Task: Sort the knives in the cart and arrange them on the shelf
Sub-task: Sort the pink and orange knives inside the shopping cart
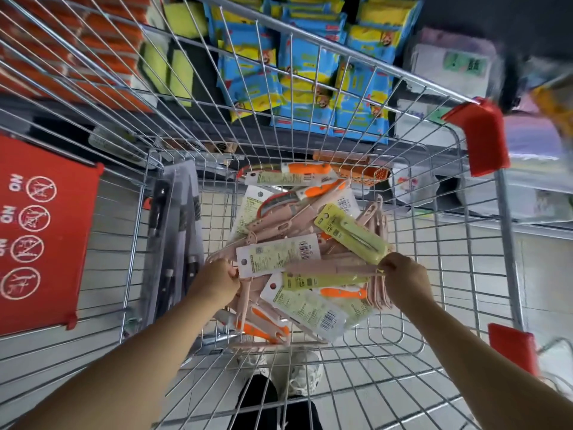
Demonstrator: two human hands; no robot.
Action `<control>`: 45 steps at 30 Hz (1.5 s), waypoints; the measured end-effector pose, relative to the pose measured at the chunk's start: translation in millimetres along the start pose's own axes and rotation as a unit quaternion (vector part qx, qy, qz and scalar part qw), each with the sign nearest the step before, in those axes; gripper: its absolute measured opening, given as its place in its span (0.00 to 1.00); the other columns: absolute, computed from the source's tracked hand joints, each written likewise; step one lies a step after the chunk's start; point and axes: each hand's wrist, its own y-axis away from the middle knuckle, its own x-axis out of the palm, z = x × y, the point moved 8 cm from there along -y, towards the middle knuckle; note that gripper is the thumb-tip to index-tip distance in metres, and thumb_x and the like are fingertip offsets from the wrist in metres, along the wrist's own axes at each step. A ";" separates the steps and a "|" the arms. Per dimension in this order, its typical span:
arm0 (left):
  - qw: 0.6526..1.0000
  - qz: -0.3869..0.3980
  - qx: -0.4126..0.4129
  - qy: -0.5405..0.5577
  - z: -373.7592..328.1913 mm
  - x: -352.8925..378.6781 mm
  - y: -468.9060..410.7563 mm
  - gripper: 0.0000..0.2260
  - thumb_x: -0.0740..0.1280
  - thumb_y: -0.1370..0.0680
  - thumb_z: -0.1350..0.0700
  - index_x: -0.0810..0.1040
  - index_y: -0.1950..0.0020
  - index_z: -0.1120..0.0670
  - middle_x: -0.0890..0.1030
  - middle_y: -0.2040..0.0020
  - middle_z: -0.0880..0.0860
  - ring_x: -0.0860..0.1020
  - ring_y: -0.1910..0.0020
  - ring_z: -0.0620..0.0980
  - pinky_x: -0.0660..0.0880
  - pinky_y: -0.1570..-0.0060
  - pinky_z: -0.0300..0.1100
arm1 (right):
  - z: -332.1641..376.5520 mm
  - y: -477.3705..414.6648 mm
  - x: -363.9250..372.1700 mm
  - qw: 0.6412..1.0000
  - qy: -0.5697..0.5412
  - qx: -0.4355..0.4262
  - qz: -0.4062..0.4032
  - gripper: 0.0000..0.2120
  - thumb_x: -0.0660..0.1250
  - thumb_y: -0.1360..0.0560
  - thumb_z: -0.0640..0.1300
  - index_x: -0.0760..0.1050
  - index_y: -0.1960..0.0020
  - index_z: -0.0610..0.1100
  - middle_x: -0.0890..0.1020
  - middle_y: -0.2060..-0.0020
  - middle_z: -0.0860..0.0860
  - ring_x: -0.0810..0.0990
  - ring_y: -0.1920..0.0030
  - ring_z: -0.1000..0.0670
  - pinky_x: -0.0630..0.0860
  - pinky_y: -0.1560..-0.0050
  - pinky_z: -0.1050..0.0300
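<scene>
A wire shopping cart (412,308) holds a loose pile of carded knives with pink, orange and yellow-green handles. My left hand (217,282) pinches the hole end of a white-backed knife card (279,255) lying on top of the pile. My right hand (403,274) grips a pink knife (328,270) by its end, next to a yellow-green carded knife (353,234). Orange-handled knives (310,172) lie at the far end and another orange-handled knife (263,328) lies near me. Several dark packaged knives (173,240) lean against the cart's left wall.
Shelves beyond the cart carry blue and yellow packets (307,66), yellow sponges (173,60) and orange items (77,48). A red child-seat flap (43,231) with warning signs stands at left. Red corner bumpers (483,135) cap the cart's right rim. My shoes (297,377) show below.
</scene>
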 end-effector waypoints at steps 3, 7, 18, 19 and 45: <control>1.000 -0.029 -0.005 -0.010 1.0 -14.1 -0.1 0.05 0.65 0.23 0.57 0.77 0.48 0.55 0.81 0.54 0.49 0.78 0.68 0.45 0.72 0.72 0.36 | 4.2 6.2 8.3 0.997 0.044 -0.040 0.043 0.12 0.59 0.26 0.34 0.80 0.53 0.43 0.81 0.57 0.44 0.76 0.58 0.45 0.65 0.64 0.61; 0.993 -0.069 0.082 -0.041 -19.0 -22.8 0.7 0.15 0.68 0.25 0.55 0.75 0.39 0.55 0.78 0.43 0.52 0.78 0.50 0.49 0.78 0.53 0.41 | 12.2 10.3 19.2 0.987 0.111 -0.071 0.091 0.11 0.61 0.24 0.37 0.81 0.47 0.44 0.81 0.49 0.44 0.79 0.49 0.43 0.73 0.55 0.58; 0.954 -0.091 0.209 -0.197 -72.5 -1.8 -4.2 0.27 0.71 0.29 0.47 0.68 0.32 0.52 0.71 0.35 0.52 0.69 0.36 0.52 0.71 0.38 0.46 | 48.6 -6.8 23.9 0.976 0.135 -0.168 0.024 0.31 0.65 0.24 0.46 0.56 0.25 0.49 0.61 0.26 0.49 0.60 0.27 0.45 0.61 0.28 0.46; 0.953 -0.096 0.207 -0.200 -71.1 -0.3 -5.1 0.27 0.71 0.29 0.47 0.69 0.33 0.52 0.71 0.36 0.52 0.69 0.36 0.52 0.71 0.38 0.46 | 47.2 -10.4 27.6 0.979 0.132 -0.154 0.033 0.32 0.65 0.24 0.47 0.53 0.24 0.49 0.59 0.26 0.49 0.58 0.26 0.45 0.59 0.27 0.46; 0.971 -0.097 0.179 -0.125 -41.4 -25.9 -26.2 0.33 0.72 0.33 0.42 0.67 0.33 0.52 0.74 0.37 0.48 0.71 0.39 0.48 0.67 0.40 0.41 | 59.8 -21.4 1.0 0.994 0.095 -0.052 -0.014 0.13 0.65 0.27 0.38 0.74 0.42 0.39 0.77 0.48 0.41 0.74 0.50 0.41 0.71 0.53 0.52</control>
